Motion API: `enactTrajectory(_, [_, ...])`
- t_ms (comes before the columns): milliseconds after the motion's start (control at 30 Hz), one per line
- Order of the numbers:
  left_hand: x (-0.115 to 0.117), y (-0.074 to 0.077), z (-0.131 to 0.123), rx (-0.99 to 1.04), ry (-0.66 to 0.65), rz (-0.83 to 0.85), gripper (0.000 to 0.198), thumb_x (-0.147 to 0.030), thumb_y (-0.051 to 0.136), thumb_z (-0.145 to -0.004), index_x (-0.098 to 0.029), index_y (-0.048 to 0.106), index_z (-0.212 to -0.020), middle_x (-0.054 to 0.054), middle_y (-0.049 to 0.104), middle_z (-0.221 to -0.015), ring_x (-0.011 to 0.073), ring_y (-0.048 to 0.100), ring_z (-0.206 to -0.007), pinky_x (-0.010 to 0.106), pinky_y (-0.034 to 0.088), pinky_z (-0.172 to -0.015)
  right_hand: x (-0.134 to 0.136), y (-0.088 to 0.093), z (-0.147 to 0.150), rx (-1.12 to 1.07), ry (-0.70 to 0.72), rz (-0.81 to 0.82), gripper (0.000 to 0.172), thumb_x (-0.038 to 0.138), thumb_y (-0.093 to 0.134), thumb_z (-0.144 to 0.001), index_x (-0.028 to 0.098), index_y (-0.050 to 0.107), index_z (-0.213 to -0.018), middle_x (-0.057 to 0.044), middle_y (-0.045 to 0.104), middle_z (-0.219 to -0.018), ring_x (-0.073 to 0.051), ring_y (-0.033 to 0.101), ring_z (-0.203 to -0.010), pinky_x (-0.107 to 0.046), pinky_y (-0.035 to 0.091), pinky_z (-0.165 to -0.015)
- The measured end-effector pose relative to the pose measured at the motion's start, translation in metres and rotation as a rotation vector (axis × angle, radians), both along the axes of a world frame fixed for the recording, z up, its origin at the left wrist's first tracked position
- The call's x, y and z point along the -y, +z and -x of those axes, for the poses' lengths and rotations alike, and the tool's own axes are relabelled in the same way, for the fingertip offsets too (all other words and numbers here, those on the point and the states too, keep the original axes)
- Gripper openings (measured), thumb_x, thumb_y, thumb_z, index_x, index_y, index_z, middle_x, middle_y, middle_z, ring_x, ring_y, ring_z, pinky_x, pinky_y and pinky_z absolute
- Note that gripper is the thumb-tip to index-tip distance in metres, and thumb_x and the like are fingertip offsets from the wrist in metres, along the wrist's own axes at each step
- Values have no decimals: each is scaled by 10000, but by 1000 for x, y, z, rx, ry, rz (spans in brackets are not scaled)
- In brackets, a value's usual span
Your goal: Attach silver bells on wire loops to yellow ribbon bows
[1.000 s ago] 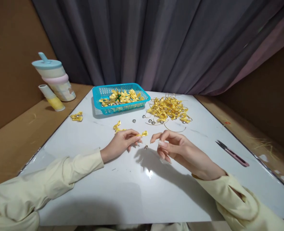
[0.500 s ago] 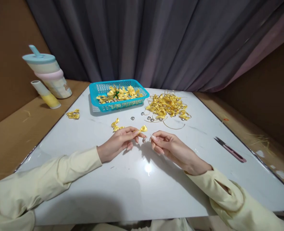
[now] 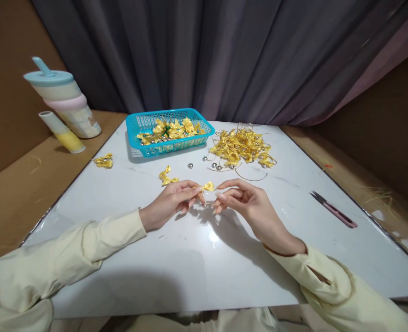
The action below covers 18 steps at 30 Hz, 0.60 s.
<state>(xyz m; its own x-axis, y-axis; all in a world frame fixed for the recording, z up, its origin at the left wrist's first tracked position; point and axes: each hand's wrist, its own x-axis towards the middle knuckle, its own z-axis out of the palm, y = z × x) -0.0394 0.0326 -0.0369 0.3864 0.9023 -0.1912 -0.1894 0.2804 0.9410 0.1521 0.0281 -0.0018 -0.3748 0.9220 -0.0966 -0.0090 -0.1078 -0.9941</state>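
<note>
A small yellow ribbon bow [image 3: 208, 186] is pinched between the thumb and fingers of my left hand [image 3: 176, 199]. A small silver bell [image 3: 205, 205] shows just below the bow, by my left fingertips. Close on the bow's right side is my right hand [image 3: 248, 203], its index finger and thumb apart, fingertips almost at the ribbon. Any thin cord between the hands is too fine to make out. Two more yellow bows [image 3: 169, 180] lie on the white table [image 3: 127, 272] just beyond my left hand.
Behind the hands stands a blue basket [image 3: 171, 150] of yellow bows and bells. A pile of corded yellow bows [image 3: 240, 145] lies right of it, loose bells [image 3: 190, 165] nearby. Thread snips [image 3: 333, 210] rest at right. A tumbler [image 3: 68, 101] and a thread spool [image 3: 63, 133] stand left.
My right hand has shifted slightly toward the bow and its index finger has lifted away from the thumb. My left hand still holds the bow; the bell is now closer to its fingers.
</note>
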Motion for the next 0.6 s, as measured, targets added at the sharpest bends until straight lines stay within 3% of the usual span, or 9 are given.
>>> enactTrajectory(167, [2,3,-2,-32,-14,-29,217,-326,611,-786,-110,603,-785,45,590,-760,48,394,-515,160,294,-408,3,-4,4,39,-56,-104,355,380,676,-745,231,372,-852,37,625,-597,-121,562,-481,-191,355,-396])
enactTrajectory(367, [3,2,-3,-99,-33,-73,247,-342,563,-821,-106,628,-791,37,581,-729,41,358,-475,175,260,-403,4,-16,10,63,-168,-300,300,286,616,-799,232,320,-808,83,527,-549,-65,442,-414,-187,339,-424])
enactTrajectory(600, [5,1,-4,-149,-43,-87,260,-350,538,-837,-115,629,-772,-17,478,-597,44,316,-446,196,210,-407,1,-19,12,91,-202,-407,266,220,584,-781,229,318,-781,88,445,-548,-93,476,-484,-217,346,-477])
